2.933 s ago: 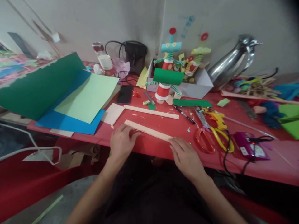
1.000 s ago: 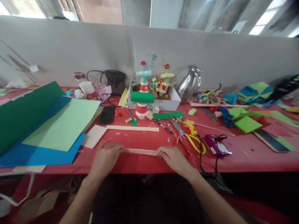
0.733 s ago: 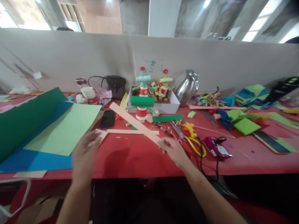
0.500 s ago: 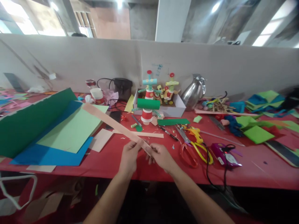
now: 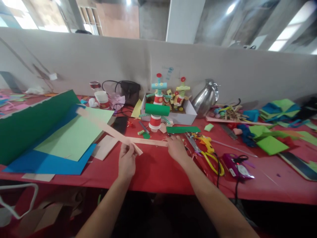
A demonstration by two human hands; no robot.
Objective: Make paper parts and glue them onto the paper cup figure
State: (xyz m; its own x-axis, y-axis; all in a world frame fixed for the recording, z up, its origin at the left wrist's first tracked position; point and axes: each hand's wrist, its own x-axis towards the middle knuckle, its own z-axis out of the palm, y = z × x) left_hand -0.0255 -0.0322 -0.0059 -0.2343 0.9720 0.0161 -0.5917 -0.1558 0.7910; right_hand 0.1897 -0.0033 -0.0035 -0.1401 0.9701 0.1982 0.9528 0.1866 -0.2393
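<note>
A long peach paper strip [image 5: 109, 129] is pinched near its lower end by my left hand [image 5: 127, 160], and its far end slants up over the light green sheet. Behind it a second peach strip [image 5: 148, 141] lies flat on the table. At that strip's right end rests my right hand [image 5: 177, 149], fingers pointing down; their tips are partly hidden, so I cannot tell if they grip anything. Just beyond my right hand lies a green paper strip [image 5: 184, 129]. Scissors with a yellow handle [image 5: 213, 163] and a yellow glue gun [image 5: 206, 143] lie to its right.
Paper-cup figures [image 5: 155, 122] and a white box [image 5: 189, 114] stand behind, beside a metal jug [image 5: 204, 97]. Light green [image 5: 74, 142], blue [image 5: 49, 165] and dark green sheets [image 5: 32, 127] are at left. A purple device [image 5: 237, 167] with black cables sits right.
My hands have moved apart. My right hand let go of the held strip and reached forward to the flat strip's end. My left hand shifted left with its strip.
</note>
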